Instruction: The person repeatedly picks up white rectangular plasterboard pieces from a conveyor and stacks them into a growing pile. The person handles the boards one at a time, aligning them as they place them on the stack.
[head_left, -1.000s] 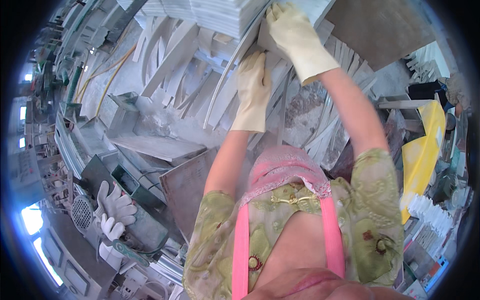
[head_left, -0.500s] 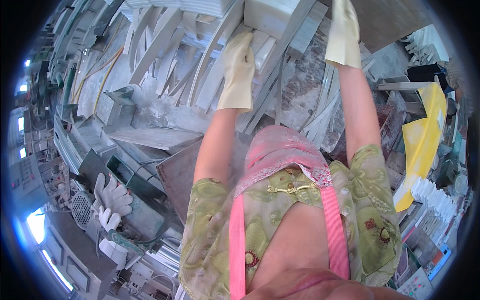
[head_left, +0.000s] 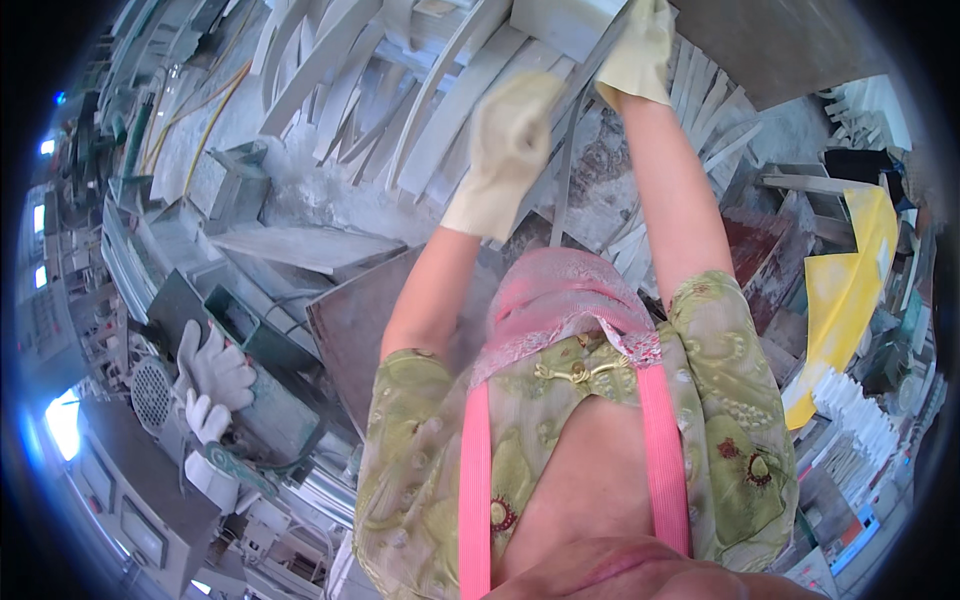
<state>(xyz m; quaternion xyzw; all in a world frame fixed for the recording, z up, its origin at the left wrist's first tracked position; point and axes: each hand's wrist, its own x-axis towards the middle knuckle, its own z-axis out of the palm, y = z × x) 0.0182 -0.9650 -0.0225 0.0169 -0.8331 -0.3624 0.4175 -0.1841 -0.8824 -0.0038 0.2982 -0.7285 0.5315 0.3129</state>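
Note:
My left hand point(head_left: 512, 135) wears a cream rubber glove and is smeared by motion. It is over long pale strips point(head_left: 465, 115) that look like cut stone, and its fingers do not show clearly. My right hand point(head_left: 640, 50), in a matching glove, is at the top of the picture, between a white block point(head_left: 565, 18) and a large grey-brown board point(head_left: 775, 45). Its fingertips are hard to make out against the block's edge, so I cannot tell what it grips.
More strips, some curved point(head_left: 310, 70), lean at the upper left. A yellow sheet point(head_left: 845, 290) hangs at the right above stacked white pieces point(head_left: 850, 410). White work gloves point(head_left: 215, 375) lie on green machinery at the left. A flat panel point(head_left: 305, 247) is near my left forearm.
My left hand has moved right across the strips. My right hand has shifted left from the board toward the white block. The view has shifted slightly.

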